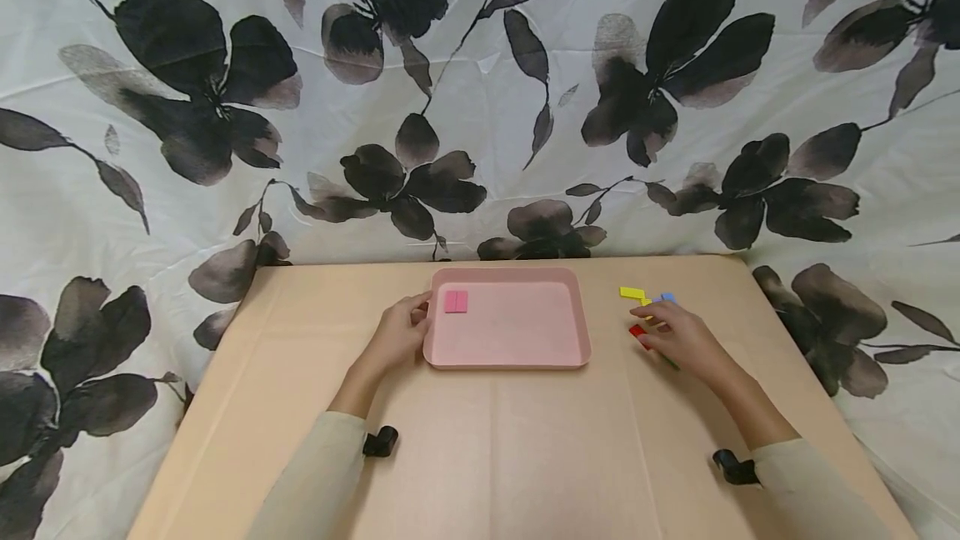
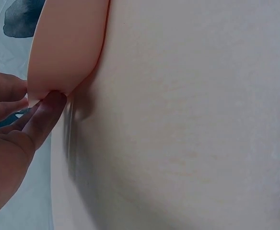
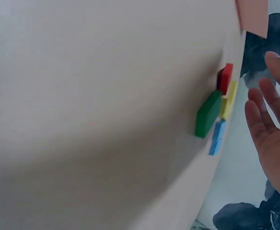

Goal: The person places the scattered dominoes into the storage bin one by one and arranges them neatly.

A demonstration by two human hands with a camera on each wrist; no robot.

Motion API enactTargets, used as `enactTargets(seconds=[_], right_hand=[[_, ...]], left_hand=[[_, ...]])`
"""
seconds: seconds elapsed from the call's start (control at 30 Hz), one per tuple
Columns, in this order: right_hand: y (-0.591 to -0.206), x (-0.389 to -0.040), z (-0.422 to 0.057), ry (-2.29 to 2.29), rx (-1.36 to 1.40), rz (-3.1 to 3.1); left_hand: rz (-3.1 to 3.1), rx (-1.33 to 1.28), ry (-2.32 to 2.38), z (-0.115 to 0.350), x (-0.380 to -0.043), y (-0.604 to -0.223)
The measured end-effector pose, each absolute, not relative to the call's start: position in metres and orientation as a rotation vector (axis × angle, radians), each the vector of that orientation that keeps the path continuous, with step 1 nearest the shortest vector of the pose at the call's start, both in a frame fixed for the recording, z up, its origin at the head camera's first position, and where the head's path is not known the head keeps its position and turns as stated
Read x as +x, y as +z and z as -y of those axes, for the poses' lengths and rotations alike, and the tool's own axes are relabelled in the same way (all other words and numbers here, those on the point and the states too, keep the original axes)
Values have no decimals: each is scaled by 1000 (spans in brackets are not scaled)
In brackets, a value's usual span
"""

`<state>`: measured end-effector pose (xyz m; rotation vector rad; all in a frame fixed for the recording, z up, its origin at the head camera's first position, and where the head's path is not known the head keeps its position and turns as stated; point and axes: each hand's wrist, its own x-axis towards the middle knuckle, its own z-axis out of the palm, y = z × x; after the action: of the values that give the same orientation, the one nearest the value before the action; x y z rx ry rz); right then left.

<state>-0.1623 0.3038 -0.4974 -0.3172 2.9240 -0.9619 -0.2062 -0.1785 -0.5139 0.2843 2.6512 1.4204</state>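
Observation:
My left hand (image 1: 402, 326) holds the left edge of a pink rectangular tray (image 1: 517, 348). In the left wrist view, the thumb and fingers meet the tray's wall near one corner. Two pink blocks (image 1: 456, 301) lie side by side inside the tray, toward its upper left. To the tray's right, my right hand (image 1: 686, 342) hovers over a loose group of small blocks, its fingers relaxed and holding nothing. The group has yellow blocks (image 1: 632, 292), a red block (image 1: 638, 333), blue pieces (image 3: 217, 137) and a green block (image 3: 208, 115). The hand partly covers them in the head view.
A light wood-coloured table (image 1: 450, 457) bears everything. Behind it hangs a white cloth (image 1: 510, 123) with dark flowers, close along the far edge. Black wrist cameras (image 1: 381, 442) sit at both sleeve cuffs.

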Motion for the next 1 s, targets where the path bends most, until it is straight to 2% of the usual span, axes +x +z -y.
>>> enactTargets(seconds=[1.0], right_hand=[[-518, -169, -311, -842, -255, -2802]], left_hand=[[-2667, 285, 1409, 177, -207, -516]])
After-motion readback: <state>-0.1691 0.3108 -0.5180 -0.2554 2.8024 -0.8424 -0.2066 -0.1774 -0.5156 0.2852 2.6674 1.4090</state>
